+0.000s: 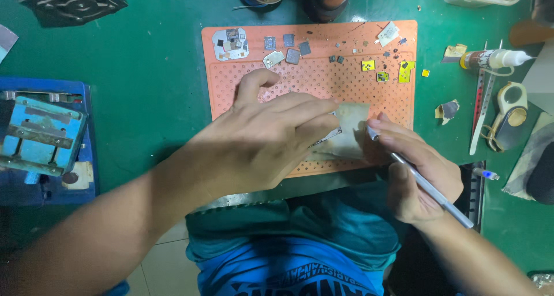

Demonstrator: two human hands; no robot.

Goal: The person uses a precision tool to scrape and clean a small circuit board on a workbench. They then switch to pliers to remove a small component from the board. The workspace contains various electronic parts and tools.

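bare mat (pixel 311 79) beyond hands, chips (pixel 293 56) farther up

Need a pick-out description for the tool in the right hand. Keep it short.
Start at the orange perforated mat on the green table. At its lower right edge, the right hand grips a thin silver metal handle, its tip against a beige sheet. Unlike the tools lying right of the mat, it is held.

We see even, fairly dim overhead light with a green-teal cast. Soft shadows sit under the left hand (pixel 259 140) on the orange mat (pixel 392 99). Slight glare on the metal tool (pixel 427 186) and white tube (pixel 496 58). Centre sharp; corners darker, mildly stretched, forearms soft.
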